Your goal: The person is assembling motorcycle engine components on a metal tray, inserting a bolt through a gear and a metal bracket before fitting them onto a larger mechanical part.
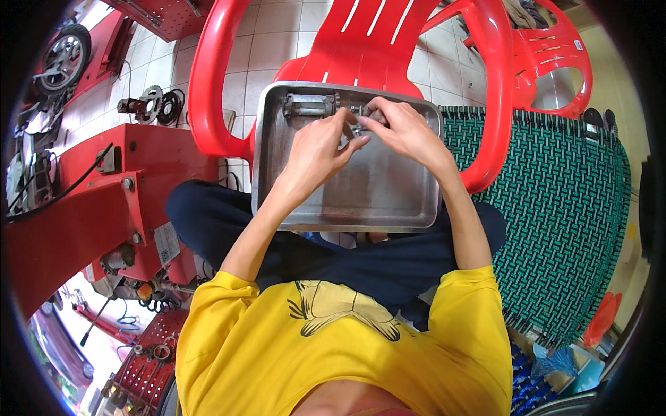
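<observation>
A shallow metal tray (347,197) rests on the seat of a red plastic chair, close in front of my lap. Both hands meet over its far half. My left hand (320,144) is closed, thumb and fingers pinching a small silvery metal part (358,130). From the other side my right hand (404,128) grips the same part, its fingertips curled around the upper end. Fingers hide much of the part, so its exact kind does not show. Beside my left hand, in the tray's far left corner, lies a grey cylindrical metal housing (310,105), like a small motor body.
The red chair (361,41) has armrests on both sides of the tray. A green-and-black woven lounger (548,215) stands at the right, another red chair (555,59) behind it. Red machinery (166,187) stands close at the left, with sprockets (156,104) on the tiled floor beyond.
</observation>
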Available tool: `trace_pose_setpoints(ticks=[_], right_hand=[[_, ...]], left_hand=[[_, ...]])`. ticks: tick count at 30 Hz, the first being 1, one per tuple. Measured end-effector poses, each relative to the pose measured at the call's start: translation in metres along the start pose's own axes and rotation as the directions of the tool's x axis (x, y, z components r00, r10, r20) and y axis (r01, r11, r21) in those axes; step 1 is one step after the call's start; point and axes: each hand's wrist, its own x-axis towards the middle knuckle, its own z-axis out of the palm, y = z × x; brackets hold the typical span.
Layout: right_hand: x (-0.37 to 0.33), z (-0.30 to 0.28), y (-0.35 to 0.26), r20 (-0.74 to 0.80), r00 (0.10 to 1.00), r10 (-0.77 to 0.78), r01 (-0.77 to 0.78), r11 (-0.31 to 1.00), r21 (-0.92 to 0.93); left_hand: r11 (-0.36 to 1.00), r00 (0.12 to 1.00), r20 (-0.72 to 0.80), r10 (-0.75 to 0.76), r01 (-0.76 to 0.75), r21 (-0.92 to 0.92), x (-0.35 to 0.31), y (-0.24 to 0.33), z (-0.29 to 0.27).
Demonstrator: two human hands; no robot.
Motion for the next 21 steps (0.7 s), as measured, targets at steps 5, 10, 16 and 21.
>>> trace_pose_setpoints(ticks=[5,10,16,21], right_hand=[[-0.041,0.000,-0.009,-0.123,0.989,0.080,-0.019,0.900,0.437],[-0.062,0.009,-0.019,-0.320,0.947,0.032,0.148,0.840,0.522],[-0.058,0.020,-0.003,-0.364,0.930,-0.055,0.206,0.897,0.392],[-0.057,0.019,-0.012,-0.320,0.944,0.075,0.139,0.793,0.593]], left_hand=[[0.981,0.997,-0.073,0.033,-0.046,-0.187,-0.004,0.024,-0.005],[0.980,0.977,-0.171,0.124,-0.148,-0.134,-0.012,0.033,0.002],[0.903,0.923,-0.128,0.364,-0.316,0.290,-0.003,0.023,-0.006],[0.815,0.859,-0.074,0.507,-0.450,0.365,0.004,0.022,-0.012]])
